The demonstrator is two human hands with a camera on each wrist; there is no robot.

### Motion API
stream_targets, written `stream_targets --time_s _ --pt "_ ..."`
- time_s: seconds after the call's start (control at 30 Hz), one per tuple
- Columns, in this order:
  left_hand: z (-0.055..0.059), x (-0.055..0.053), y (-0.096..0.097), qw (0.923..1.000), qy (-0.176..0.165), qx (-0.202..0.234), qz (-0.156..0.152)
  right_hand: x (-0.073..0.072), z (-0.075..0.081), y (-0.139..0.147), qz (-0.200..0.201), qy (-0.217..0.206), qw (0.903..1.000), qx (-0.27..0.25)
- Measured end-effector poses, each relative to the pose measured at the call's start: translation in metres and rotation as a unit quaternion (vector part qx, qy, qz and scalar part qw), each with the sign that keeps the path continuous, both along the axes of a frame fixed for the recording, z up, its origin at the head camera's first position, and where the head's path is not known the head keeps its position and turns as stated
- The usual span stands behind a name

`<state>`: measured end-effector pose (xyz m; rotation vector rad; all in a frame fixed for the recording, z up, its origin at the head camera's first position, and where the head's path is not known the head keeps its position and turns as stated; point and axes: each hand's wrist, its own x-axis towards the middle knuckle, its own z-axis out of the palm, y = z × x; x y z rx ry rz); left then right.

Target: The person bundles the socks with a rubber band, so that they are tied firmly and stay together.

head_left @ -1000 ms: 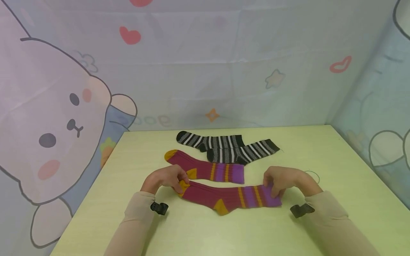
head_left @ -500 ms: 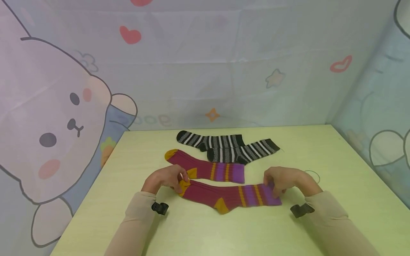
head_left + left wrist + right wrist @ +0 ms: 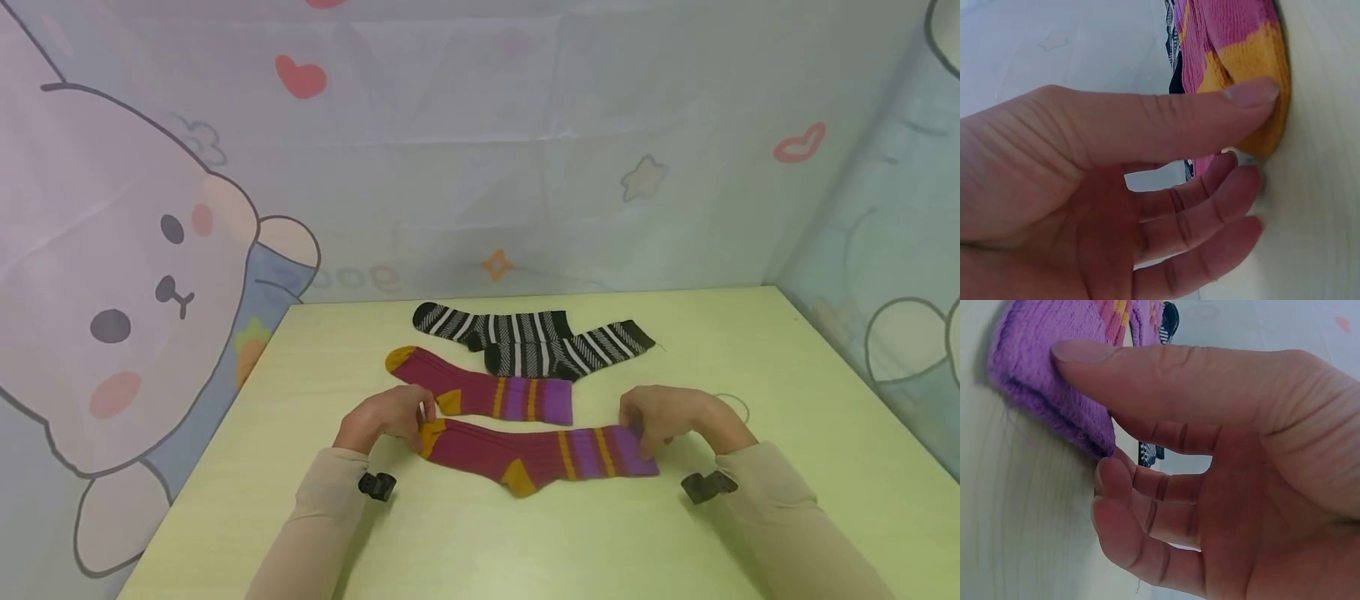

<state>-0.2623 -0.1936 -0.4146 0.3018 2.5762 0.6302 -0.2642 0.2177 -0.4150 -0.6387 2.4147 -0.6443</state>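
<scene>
A maroon sock [image 3: 480, 450] with mustard toe and heel and a purple striped cuff lies lengthwise between my hands. My left hand [image 3: 393, 414] is at its mustard toe [image 3: 1254, 56]; in the left wrist view the thumb lies over the toe while the other visible fingers curve loosely beside it. At the opposite end, my right hand [image 3: 663, 411] holds the purple cuff [image 3: 1041, 375], thumb on top and index finger partly hidden behind. The matching maroon sock [image 3: 465, 390] lies flat just beyond, toe pointing left.
Two black-and-white striped socks, one farther back [image 3: 517, 329] and one nearer [image 3: 600, 350], overlap behind the maroon pair. A thin green loop [image 3: 738, 404] lies beyond my right wrist. The pale table [image 3: 480, 550] ends at a printed cloth backdrop [image 3: 480, 192].
Both hands stay at the two ends of the near sock, which barely moves. My left fingers shift slightly off the toe, showing more mustard. The camera view tilts a little.
</scene>
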Motion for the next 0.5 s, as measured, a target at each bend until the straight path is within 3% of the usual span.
stream_targets --time_s 0.23,0.5 --pt "0.0026 0.0007 0.0021 0.9999 -0.003 -0.016 0.001 -0.0011 0.0002 0.0 -0.003 0.001 1.0 0.003" --pt "0.0018 -0.0004 -0.0029 0.9989 -0.03 0.035 0.012 -0.0022 0.0004 0.0002 -0.001 0.004 1.0 0.005"
